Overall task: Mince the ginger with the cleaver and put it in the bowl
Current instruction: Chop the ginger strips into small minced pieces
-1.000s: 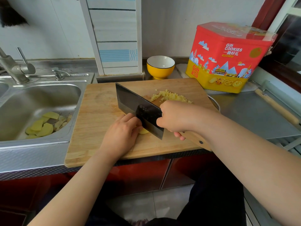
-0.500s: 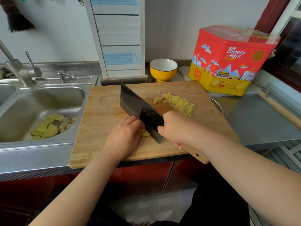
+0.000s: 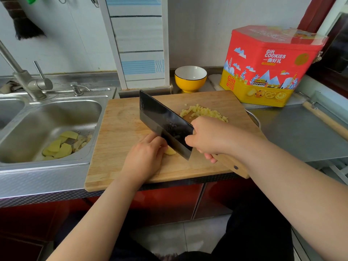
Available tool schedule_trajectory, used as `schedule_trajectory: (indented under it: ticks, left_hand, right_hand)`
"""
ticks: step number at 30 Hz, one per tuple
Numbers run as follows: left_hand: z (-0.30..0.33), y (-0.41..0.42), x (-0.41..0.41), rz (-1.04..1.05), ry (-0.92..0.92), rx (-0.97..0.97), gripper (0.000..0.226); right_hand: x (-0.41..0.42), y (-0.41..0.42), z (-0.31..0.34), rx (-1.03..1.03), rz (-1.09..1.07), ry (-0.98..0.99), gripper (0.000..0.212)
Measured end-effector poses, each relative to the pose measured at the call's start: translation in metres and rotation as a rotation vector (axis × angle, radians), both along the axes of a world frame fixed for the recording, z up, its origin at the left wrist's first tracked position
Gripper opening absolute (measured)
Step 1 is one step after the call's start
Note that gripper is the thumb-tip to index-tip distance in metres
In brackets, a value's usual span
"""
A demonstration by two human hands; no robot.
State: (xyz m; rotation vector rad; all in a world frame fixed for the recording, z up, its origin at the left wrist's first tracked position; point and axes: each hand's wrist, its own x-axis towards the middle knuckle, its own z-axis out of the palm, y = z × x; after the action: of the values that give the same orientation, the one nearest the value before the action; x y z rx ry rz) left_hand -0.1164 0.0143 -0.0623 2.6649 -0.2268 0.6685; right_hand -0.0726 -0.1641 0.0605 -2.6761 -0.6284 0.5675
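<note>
So nearest the camera, two bare forearms reach in over the front edge of the worktop (image 3: 301, 132) onto one wooden cutting board (image 3: 122, 132), which overhangs that edge a bit. The left hand (image 3: 145, 157) has its fingers curled down, pinning one small ginger piece (image 3: 170, 151) right against the blade. The right hand (image 3: 207, 136) is wrapped round the wooden handle of the one cleaver (image 3: 165, 125), edge down on the board and touching that piece. Just behind the blade there's one loose pile of minced ginger (image 3: 205, 112), partly hidden by the right hand. Farther back sits one yellow bowl (image 3: 190, 80) just off the board's far edge, with a red cookie tin (image 3: 269, 66) to its right. On the left, the sink (image 3: 28, 129) holds a handful of yellow slices (image 3: 60, 146). Open steel worktop lies right of the board.
</note>
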Motion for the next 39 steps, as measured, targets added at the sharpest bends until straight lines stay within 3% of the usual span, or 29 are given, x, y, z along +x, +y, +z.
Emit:
schedule_trajectory:
  ticks: [11,17,25,39]
  left_hand:
    - [-0.001,0.001,0.001,-0.014,-0.011,0.013,0.004]
    - [-0.001,0.003,0.001,-0.025,-0.011,-0.018,0.002]
    - [0.004,0.001,-0.004,-0.020,-0.021,-0.016,0.003]
    - [0.001,0.004,-0.004,0.000,-0.005,-0.016,0.005]
  right_hand:
    - [-0.001,0.013,0.007,-0.121,0.022,0.064,0.008]
    - [-0.001,0.018,-0.009,-0.097,-0.002,0.059,0.010]
    - [0.004,-0.002,-0.018,0.083,-0.107,0.022,0.024]
    - [-0.006,0.011,0.001,-0.051,-0.014,0.020,0.028]
